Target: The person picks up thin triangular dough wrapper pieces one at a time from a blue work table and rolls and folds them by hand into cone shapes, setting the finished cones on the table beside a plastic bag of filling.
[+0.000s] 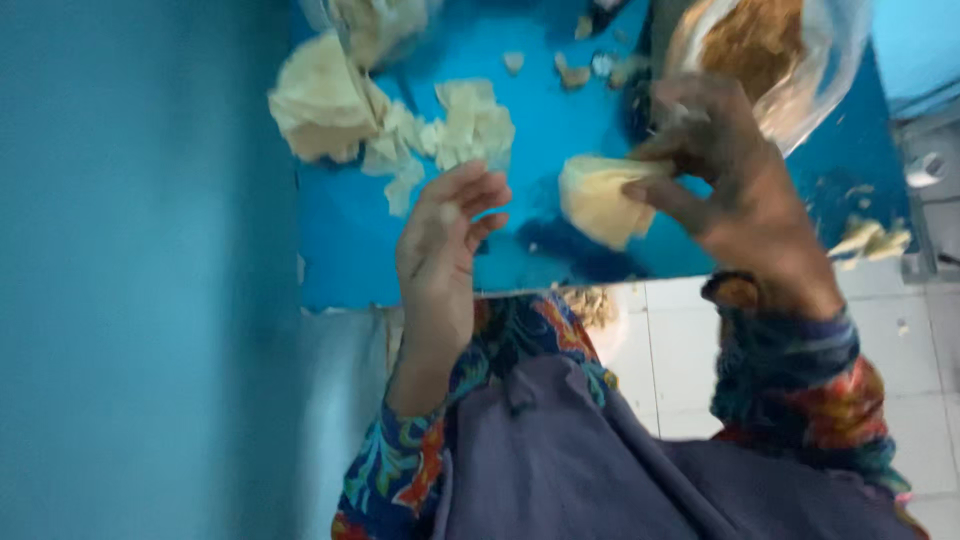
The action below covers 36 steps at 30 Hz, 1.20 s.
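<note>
My right hand (730,180) pinches a folded pale dough sheet (600,200) by its upper right edge, above the blue table (350,250). My left hand (445,240) hovers just left of that sheet, fingers spread and curled, holding nothing. Beyond my left hand lies a heap of small cut dough squares (450,130), and further left a stack of larger pale sheets (320,100). The whole view is blurred.
A clear bowl (830,70) with brown filling (750,35) stands at the back right. Another clear container (380,25) sits at the top edge. Dough scraps (870,240) lie at the table's right side. White floor tiles (680,350) show below the table edge; a blue wall (130,270) fills the left.
</note>
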{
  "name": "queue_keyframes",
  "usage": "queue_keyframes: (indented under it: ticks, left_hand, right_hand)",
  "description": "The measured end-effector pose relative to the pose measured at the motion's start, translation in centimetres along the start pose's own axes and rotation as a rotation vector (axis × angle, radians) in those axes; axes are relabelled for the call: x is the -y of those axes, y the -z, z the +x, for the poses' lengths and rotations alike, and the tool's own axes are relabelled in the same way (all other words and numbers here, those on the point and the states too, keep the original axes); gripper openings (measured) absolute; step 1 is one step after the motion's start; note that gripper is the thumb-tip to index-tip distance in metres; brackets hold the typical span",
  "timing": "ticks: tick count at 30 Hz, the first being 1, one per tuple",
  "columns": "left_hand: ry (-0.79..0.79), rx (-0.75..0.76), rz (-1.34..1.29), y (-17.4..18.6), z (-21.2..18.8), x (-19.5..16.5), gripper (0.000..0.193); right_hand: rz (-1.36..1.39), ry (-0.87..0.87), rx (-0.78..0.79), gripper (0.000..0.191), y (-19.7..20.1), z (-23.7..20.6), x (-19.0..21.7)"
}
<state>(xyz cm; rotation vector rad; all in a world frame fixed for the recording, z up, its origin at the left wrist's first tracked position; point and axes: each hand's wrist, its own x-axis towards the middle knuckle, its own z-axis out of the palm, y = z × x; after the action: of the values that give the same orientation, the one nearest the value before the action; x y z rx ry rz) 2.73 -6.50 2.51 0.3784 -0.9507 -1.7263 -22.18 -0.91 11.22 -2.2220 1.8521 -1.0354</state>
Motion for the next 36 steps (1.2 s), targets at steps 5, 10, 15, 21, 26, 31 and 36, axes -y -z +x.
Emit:
queue_keyframes:
  ticks: [5,10,15,21,26,31,36]
  left_hand:
    - [-0.014,-0.086,0.362,0.3,-0.4,0.1,0.031]
    - [0.015,-0.061,0.261,0.0,-0.3,1.7,0.036]
    - [0.032,-0.033,0.367,-0.8,-0.4,2.7,0.059]
    - [0.281,-0.001,-0.597,-1.4,-1.5,4.2,0.074]
    - [0.283,-0.203,-0.563,-1.3,-2.7,6.4,0.052]
    - [0.233,-0.366,-0.488,-2.7,-3.1,6.5,0.045]
    - [0.081,-0.308,-0.093,-4.9,-3.2,5.7,0.049]
  right_hand:
    - [-0.029,0.066,0.024,0.067,-0.6,0.8,1.2]
    - [0.113,-0.042,0.126,0.065,0.1,0.7,2.5]
    - [0.169,-0.173,0.125,0.066,0.3,1.5,4.9]
    - [0.518,-0.274,0.357,0.076,-1.0,1.8,5.8]
    - [0.248,-0.174,0.161,0.084,-3.3,0.6,4.6]
    - [0.070,-0.158,-0.031,0.080,-3.9,-2.3,5.3]
    - [0.315,-0.235,-0.068,0.086,-7.0,-3.7,5.9]
